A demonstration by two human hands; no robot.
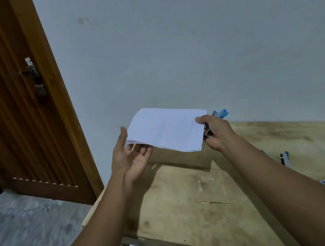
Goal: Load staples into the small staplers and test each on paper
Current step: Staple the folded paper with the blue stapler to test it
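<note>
Left hand (130,159) spread palm-up, fingers under left edge of white paper (166,129); right hand (215,134) grips small stapler (208,133) at paper's right edge, thumb on sheet; blue stapler (221,113) just beyond right hand

1 left hand (130,159), 1 right hand (216,133), 1 paper (166,129), 1 table (191,197); staplers (221,113) partly hidden, uncounted.

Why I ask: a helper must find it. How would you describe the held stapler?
Above the wooden table, white paper is held up. The right hand at the paper's right edge grips the small stapler. Its light blue end pokes above that hand; the other blue-and-black item lies on the table.
</note>
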